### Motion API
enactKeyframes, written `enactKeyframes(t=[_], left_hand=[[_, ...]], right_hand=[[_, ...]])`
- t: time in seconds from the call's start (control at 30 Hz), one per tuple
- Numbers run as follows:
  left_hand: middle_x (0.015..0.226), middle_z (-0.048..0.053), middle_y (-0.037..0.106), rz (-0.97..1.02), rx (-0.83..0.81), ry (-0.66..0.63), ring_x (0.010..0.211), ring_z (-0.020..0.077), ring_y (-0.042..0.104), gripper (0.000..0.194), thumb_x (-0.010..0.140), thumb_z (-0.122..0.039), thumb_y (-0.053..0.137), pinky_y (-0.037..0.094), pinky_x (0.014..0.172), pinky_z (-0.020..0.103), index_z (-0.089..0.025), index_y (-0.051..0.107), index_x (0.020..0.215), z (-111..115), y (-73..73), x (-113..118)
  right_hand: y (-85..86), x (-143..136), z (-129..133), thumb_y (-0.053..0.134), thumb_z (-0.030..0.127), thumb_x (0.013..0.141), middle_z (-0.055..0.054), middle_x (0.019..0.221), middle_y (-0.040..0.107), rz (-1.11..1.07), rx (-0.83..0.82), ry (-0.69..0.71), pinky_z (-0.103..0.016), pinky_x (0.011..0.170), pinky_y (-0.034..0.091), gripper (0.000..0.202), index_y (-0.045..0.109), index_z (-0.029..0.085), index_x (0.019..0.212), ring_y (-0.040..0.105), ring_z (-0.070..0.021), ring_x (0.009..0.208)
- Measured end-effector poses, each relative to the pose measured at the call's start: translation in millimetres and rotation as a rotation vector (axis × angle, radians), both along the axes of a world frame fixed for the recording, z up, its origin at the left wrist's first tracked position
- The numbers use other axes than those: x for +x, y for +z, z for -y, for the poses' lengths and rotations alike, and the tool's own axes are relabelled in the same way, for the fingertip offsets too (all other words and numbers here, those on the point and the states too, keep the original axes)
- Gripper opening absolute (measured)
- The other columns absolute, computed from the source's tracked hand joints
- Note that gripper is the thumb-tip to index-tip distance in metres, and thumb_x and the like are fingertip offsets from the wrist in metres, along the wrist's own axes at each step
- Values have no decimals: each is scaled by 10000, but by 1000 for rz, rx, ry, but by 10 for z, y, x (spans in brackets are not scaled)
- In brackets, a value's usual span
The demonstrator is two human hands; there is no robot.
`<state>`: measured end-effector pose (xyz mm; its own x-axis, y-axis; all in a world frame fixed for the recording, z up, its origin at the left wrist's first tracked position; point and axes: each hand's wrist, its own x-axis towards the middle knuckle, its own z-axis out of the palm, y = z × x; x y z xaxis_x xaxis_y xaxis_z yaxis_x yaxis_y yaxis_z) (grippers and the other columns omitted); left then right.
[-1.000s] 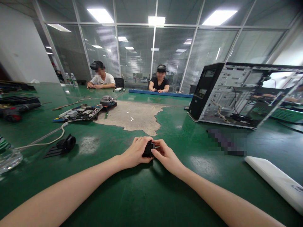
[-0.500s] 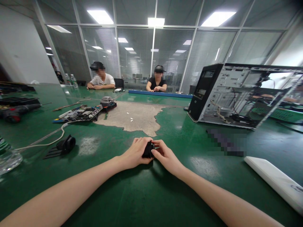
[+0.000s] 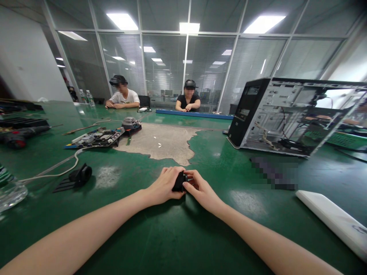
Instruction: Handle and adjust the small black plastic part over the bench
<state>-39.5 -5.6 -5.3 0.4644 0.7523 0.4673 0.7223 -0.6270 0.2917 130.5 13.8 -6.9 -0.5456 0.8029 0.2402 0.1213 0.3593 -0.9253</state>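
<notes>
Between my two hands, just above the green tabletop, is a small black boxy object (image 3: 178, 183); its kind does not show. My left hand (image 3: 164, 187) wraps round it from the left, thumb below and fingers over the top. From the other side, my right hand (image 3: 200, 188) pinches its right end with thumb and fingertips, where a ring-like edge shows. Much of the object is covered by the fingers.
A circuit board (image 3: 99, 137) lies on brown cardboard-like sheet (image 3: 169, 141). On the left are a black slatted part (image 3: 76, 176), a cable, a bottle (image 3: 10, 191) and a power drill (image 3: 23, 133). An open computer case (image 3: 286, 118) and white bar (image 3: 329, 217) stand right. Two people sit opposite.
My right fingers have shifted very slightly at the end of the black object. Across the table, the person in black has tilted their head down and moved a little left.
</notes>
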Motion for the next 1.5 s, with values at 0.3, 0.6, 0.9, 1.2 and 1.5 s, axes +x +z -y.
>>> enactKeyframes(t=[0.3,0.6,0.9,1.2,1.5], left_hand=[[1095,54,496,-19,-6,-3,977,227,476,559,688,-254,610,307,853,362,-219,300,1151,8,18,-5],[1068,54,499,-15,-10,5,977,227,471,566,690,-261,610,302,861,367,-216,294,1158,1,15,-2],[1069,55,500,1,-34,17,976,233,476,563,685,-265,615,305,867,377,-221,306,1154,14,34,-7],[1106,67,486,-18,-6,-24,988,236,460,575,699,-268,623,310,867,379,-214,289,1164,27,10,-30],[1121,71,488,-22,-5,-34,987,241,464,571,716,-286,625,306,862,383,-221,279,1166,29,9,-36]], right_hand=[[-4,16,26,486,218,803,-43,983,534,-2,210,-74,-291,727,473,139,494,204,941,543,-170,944],[17,-2,14,485,215,794,-33,924,574,28,18,-26,-298,705,490,215,452,201,1005,576,-139,809],[32,54,35,566,246,736,-24,895,569,-24,66,-197,-297,696,472,214,470,205,924,567,-159,824],[25,3,-161,693,284,621,-22,812,616,-56,-178,18,-334,728,486,317,528,157,860,610,-156,749],[31,33,-85,671,252,664,-2,845,588,-68,-94,67,-302,726,492,250,499,186,833,603,-150,797]])
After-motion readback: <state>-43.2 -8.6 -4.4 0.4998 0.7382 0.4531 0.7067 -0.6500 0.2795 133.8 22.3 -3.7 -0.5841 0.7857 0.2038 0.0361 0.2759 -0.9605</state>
